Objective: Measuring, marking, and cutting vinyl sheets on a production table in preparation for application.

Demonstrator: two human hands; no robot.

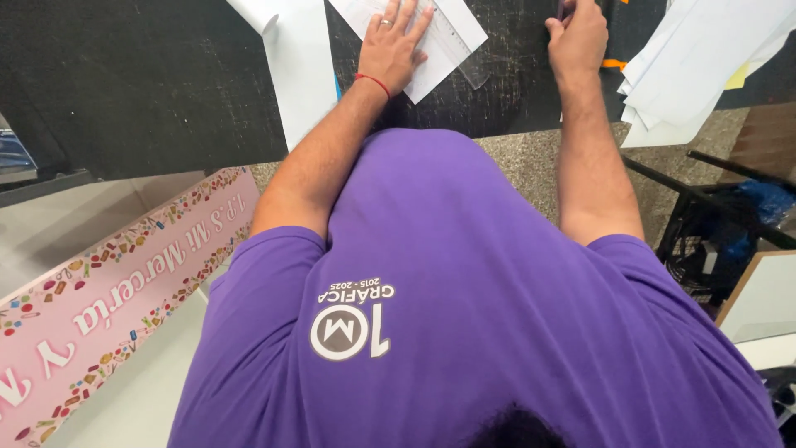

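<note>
Your left hand [396, 46] lay flat on a white sheet [431, 37], its fingers [406, 15] spread wide and pressing down, which looked meant to keep the paper and the clear ruler [458, 41] over it from sliding on the dark bench [149, 75]. Sheet and ruler sat at the far edge of the bench, in front of your chest. Your right hand [579, 37] was curled shut around a thin dark tool [562, 10]; I could not tell what kind. It hovered just right of the ruler. A loose stack of white papers [696, 58] was kept to the right, and a pink banner [116, 290] hung low on your left.
</note>
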